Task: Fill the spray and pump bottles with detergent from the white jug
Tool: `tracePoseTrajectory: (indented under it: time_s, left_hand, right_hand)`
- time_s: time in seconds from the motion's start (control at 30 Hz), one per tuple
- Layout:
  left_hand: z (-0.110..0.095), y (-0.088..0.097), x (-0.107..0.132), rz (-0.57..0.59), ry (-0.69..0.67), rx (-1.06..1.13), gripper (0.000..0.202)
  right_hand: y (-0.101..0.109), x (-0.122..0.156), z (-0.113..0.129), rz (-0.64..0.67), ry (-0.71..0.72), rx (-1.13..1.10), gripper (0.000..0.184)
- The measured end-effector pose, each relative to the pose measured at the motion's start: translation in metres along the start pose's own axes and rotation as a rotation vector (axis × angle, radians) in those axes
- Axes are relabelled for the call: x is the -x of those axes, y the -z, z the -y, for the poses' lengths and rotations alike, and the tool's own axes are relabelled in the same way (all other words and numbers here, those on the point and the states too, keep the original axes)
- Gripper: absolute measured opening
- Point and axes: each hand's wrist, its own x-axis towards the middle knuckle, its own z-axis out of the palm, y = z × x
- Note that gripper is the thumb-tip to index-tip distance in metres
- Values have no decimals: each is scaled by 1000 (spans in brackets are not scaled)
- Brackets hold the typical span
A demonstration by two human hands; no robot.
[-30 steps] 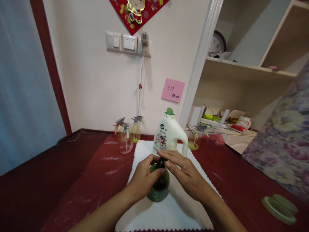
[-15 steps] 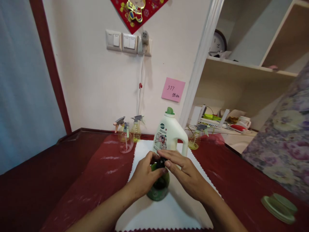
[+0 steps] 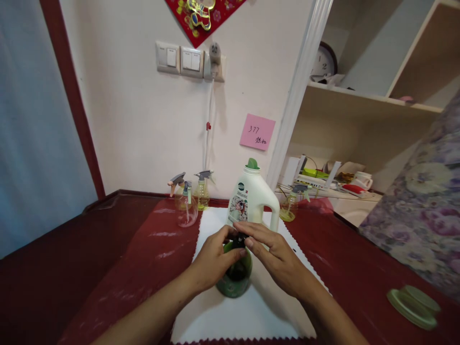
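Observation:
A rounded green spray bottle [image 3: 235,282] stands on the white mat [image 3: 230,323] in front of me. Its black head [image 3: 238,241] is partly covered by my fingers. My left hand [image 3: 212,256] closes round the black head and neck from the left, with its thumb across the front. From the right, my right hand [image 3: 273,256] grips the top of the head between thumb and fingers. Just behind my hands is a pale green jug [image 3: 257,201] with a handle, a flower label and a green piece in its mouth [image 3: 252,164].
Clear spray bottles [image 3: 187,213] are grouped at the back left, and a yellowish spray bottle [image 3: 288,207] is right of the jug. A pale green lidlike object [image 3: 413,306] lies at the right on the red table [image 3: 136,287]. Shelves [image 3: 366,98] rise at the right.
Both hands keep their hold on the bottle's black head with hardly any movement. The view has shifted slightly. A small dark speck now shows near the mat's right edge.

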Motion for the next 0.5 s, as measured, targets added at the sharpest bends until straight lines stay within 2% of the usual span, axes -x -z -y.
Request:
tracePoseTrajectory:
  time_s: [0.27, 0.4, 0.47, 0.5]
  left_hand:
    - [-3, 4, 1, 54, -4, -37, 30]
    - [-5, 7, 2, 81, 2, -49, 34]
    - [-6, 9, 1, 91, 3, -61, 35]
    - [-5, 11, 1, 94, -3, -68, 36]
  right_hand:
    - [-2, 0, 0, -15, -17, 9, 38]
    - [-3, -3, 3, -15, -22, 20, 42]
    - [-2, 0, 2, -12, -37, -22, 51]
    - [-2, 3, 1, -18, -53, -62, 62]
